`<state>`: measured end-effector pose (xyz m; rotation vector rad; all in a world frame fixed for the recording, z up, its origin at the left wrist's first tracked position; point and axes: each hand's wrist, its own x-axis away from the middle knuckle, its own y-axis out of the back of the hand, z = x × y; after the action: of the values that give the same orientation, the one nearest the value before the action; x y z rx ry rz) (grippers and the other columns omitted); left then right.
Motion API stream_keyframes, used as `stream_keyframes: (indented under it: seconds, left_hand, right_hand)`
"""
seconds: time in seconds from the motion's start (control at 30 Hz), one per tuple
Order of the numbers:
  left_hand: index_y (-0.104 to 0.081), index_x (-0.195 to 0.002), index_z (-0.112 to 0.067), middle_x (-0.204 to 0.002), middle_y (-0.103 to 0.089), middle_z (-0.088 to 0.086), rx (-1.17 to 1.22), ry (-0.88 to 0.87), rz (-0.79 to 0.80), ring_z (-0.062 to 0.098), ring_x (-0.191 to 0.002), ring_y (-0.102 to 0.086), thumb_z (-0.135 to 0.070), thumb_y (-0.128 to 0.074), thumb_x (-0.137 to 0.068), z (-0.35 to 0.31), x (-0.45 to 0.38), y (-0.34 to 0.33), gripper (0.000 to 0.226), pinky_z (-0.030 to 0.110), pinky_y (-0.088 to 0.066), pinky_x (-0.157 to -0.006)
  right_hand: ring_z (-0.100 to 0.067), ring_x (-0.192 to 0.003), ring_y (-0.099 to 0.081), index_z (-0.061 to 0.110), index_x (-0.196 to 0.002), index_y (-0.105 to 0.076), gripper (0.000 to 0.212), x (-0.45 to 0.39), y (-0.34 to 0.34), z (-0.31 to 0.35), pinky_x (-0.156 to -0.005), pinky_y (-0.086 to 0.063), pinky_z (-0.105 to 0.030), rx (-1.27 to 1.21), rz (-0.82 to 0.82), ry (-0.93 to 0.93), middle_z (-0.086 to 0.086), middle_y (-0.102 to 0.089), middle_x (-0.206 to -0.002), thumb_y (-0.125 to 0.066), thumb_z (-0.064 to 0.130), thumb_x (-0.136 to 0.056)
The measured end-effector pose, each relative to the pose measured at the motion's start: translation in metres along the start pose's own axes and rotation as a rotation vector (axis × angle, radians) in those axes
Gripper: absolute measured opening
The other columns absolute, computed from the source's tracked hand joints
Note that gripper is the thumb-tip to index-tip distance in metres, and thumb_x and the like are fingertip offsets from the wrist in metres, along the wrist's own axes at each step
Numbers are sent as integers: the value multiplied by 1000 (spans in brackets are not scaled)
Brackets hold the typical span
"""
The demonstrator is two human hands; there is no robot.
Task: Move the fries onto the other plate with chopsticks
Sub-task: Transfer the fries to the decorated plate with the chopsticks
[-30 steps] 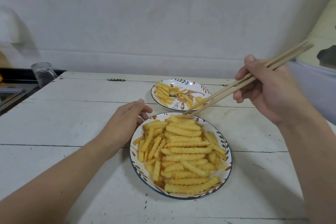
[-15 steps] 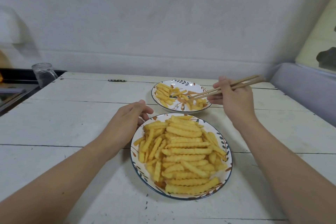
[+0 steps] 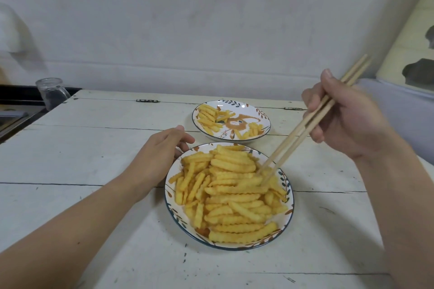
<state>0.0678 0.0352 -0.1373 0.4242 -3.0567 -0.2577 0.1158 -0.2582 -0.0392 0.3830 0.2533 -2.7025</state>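
I see the right hand (image 3: 347,122) closed around a pair of chopsticks (image 3: 312,122), thumb on top and fingers curled under; that grip is tight on the sticks. The sticks slant down and to the left, and their tips sit slightly apart in the fries (image 3: 230,192) at the upper right part of the near plate (image 3: 170,204). I cannot tell whether a fry is pinched between the tips; they are blurred there.

The left hand (image 3: 159,155) lies on the desk (image 3: 94,148) just beside the near plate's upper left rim, fingers loosely curled, fingertips touching or nearly touching the rim. It has nothing in its grip.

The near plate is heaped with crinkle-cut fries, covering most of its inside. Behind it, close but apart, stands the far plate (image 3: 263,116), with a few fries (image 3: 207,116) along its left side and some more at its lower right; most of its painted centre shows bare.

At the desk's far left corner stands a clear glass mug (image 3: 51,94). The desk is white painted boards with dark seams and scuffs.
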Motion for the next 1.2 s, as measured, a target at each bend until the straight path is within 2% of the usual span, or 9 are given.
stream_keyframes:
  seconds: [0.13,0.23,0.43,0.57,0.67,0.77,0.97,1.07,1.2]
  left_hand:
    - [-76,-100,-16,-88,-65,-2,-1,-1,-7,13,-65,-60,-46,-42,-108,-1,1,0,46,30,-49,-63]
    - [-76,-100,-16,-86,-65,-2,-6,7,-10,12,-63,-60,-46,-43,-108,-2,1,-1,46,27,-48,-58]
    - [-76,-100,-15,-87,-66,-1,6,-4,-6,16,-71,-61,-45,-43,-108,-1,0,0,46,33,-50,-68]
    - [-76,-99,-16,-85,-65,-3,8,-2,0,13,-66,-60,-44,-43,-108,0,0,0,45,31,-49,-64]
    - [-75,-100,-15,-86,-65,-2,1,-8,1,13,-65,-59,-44,-42,-108,0,-1,-1,45,30,-48,-64]
    - [-76,-99,-15,-86,-65,-2,-1,-4,-4,12,-64,-59,-44,-43,-108,0,-1,-1,45,30,-49,-63]
    - [-76,-98,-16,-88,-65,0,-2,-11,-2,16,-70,-59,-44,-42,-108,0,0,0,45,31,-48,-67]
    - [-77,-98,-17,-89,-65,0,-6,-15,2,16,-70,-59,-45,-42,-108,0,-1,0,46,31,-47,-67]
    - [-77,-99,-17,-89,-65,-1,-15,-14,1,15,-69,-59,-46,-42,-108,1,-1,0,46,30,-47,-66]
  right_hand:
    - [-25,-31,-51,10,-57,-66,50,4,-9,0,-39,-41,-22,90,159,-22,-8,-47,-53,-53,45,-90]
    - [-26,-33,-53,8,-59,-67,49,2,-7,0,-40,-43,-24,118,176,-49,-10,-49,-52,-66,54,-80]
    - [-28,-35,-55,7,-60,-68,49,1,-15,-11,-40,-45,-27,130,201,-98,-13,-51,-53,-63,51,-79]
    - [-27,-35,-54,9,-57,-67,50,1,-15,-7,-39,-44,-27,88,133,-39,-10,-51,-53,-48,40,-92]
    - [-24,-34,-54,11,-56,-66,52,-1,-6,-2,-40,-43,-23,33,24,23,-6,-50,-55,-45,38,-95]
    - [-25,-35,-54,12,-56,-66,50,-2,-4,-4,-41,-43,-23,63,-15,44,-6,-51,-55,-48,40,-94]
    - [-24,-37,-54,16,-58,-67,37,-1,-4,-4,-42,-43,-25,123,41,63,-6,-53,-55,-64,45,-81]
    - [-20,-34,-52,16,-60,-66,38,3,-1,0,-40,-41,-20,50,126,65,-3,-50,-57,-72,51,-77]
    - [-24,-34,-55,12,-64,-68,45,8,-15,-8,-42,-45,-21,82,354,3,-9,-51,-55,-79,53,-76]
